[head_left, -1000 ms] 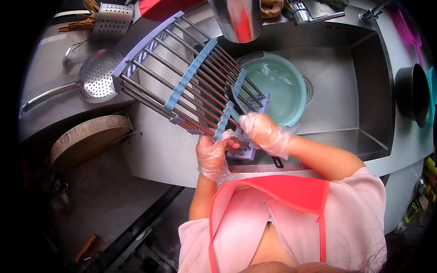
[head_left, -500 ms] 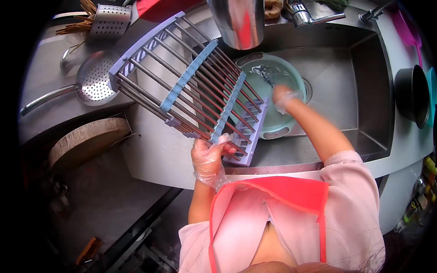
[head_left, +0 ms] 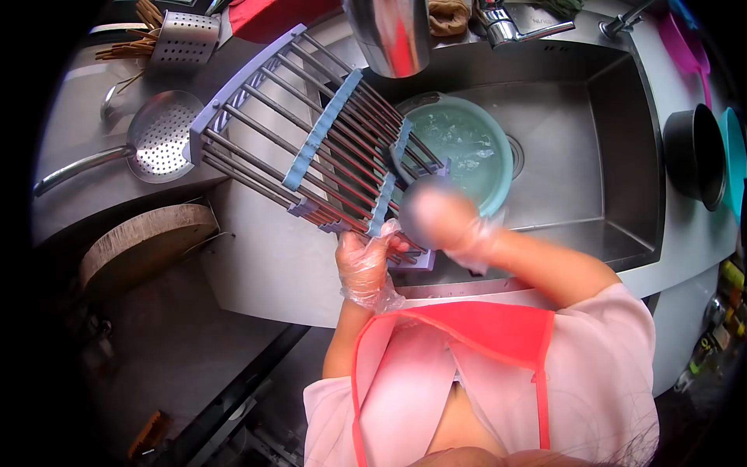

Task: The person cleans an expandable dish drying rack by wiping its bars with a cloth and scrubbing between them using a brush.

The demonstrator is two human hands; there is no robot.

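My left hand (head_left: 366, 268), in a clear plastic glove, is closed around the near edge of a drain rack (head_left: 311, 140) with metal bars, lilac ends and blue strips. The rack is held tilted over the counter and the sink's left side. A dark grey cloth (head_left: 416, 214), smeared by motion, is in my gloved right hand (head_left: 451, 222) against the rack's right end and hides some bars. Behind that hand, a pale green basin (head_left: 506, 167) of rippling water stands in the sink.
The steel sink (head_left: 560, 148) has a faucet (head_left: 506, 27) behind it. A metal cylinder (head_left: 389, 35) stands near the basin. Left are a perforated ladle (head_left: 163, 136), a round chopping board (head_left: 148, 245) and a chopstick holder (head_left: 187, 35). A black pot (head_left: 692, 159) is at right.
My right hand has come out of the basin's water, bringing the cloth left and toward me onto the rack. My left hand still holds the rack in nearly the same place.
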